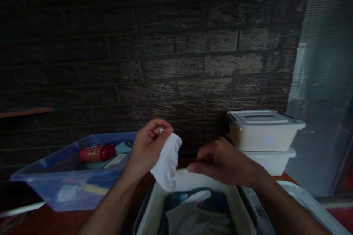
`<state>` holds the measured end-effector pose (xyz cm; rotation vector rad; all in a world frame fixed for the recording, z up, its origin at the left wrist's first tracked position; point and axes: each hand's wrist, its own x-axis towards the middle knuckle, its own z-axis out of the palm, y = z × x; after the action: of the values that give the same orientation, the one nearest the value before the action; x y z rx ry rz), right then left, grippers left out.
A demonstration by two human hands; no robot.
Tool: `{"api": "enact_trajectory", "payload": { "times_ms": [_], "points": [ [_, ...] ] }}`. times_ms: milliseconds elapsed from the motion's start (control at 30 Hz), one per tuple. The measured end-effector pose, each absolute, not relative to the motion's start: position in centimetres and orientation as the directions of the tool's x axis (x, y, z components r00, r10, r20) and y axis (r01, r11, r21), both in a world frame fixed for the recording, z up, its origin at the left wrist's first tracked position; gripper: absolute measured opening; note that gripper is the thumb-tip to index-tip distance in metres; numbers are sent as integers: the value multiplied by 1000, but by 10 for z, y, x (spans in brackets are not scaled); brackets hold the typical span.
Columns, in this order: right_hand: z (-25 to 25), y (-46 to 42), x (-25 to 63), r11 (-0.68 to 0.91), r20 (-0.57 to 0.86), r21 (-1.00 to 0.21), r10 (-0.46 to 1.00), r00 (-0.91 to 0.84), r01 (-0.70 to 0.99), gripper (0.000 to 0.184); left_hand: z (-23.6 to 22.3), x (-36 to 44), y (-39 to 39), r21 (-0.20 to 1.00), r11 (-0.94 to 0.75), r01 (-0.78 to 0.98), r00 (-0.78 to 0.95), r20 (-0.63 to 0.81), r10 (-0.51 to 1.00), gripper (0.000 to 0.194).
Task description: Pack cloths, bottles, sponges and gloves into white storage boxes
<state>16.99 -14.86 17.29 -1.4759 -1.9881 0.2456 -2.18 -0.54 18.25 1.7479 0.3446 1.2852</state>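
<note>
Left hand (146,150) pinches white cloth (167,161), held up about the open bin's (190,179) far-left corner; right hand (220,159) near far edge, thumb apart from curled fingers. Step: seemingly mid-air cloth handling; next calls for a steady pinch.

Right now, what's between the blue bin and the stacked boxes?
In the head view, the left hand pinching a white cloth, the right hand and the open box lie between the blue bin and the stacked boxes.
</note>
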Motion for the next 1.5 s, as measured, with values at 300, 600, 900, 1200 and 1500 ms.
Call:
{"api": "enact_trajectory", "payload": {
  "times_ms": [300, 600, 900, 1200, 1500],
  "points": [
    [165, -134, 167, 406, 308, -826, 906, -290, 390, 46, 182, -25, -51, 772, -608, -185, 814, 467, 345, 27],
    [166, -132, 172, 419, 406, -846, 907, -113, 329, 49, 178, -23, -22, 879, -444, -175, 791, 394, 467, 26],
    [161, -122, 171, 340, 313, -936, 921, -234, 87, 45, 183, -24, -18, 838, -522, -160, 645, 489, 587, 28],
    [162, -128, 185, 278, 259, -948, 957, -134, 154, 39, 184, -23, -13, 814, -537, -221, 435, 575, 693, 28],
    [158, -125, 188, 250, 247, -965, 968, -45, 80, 45, 183, -26, -4, 853, -469, -230, 515, 516, 685, 26]
  ]
}}
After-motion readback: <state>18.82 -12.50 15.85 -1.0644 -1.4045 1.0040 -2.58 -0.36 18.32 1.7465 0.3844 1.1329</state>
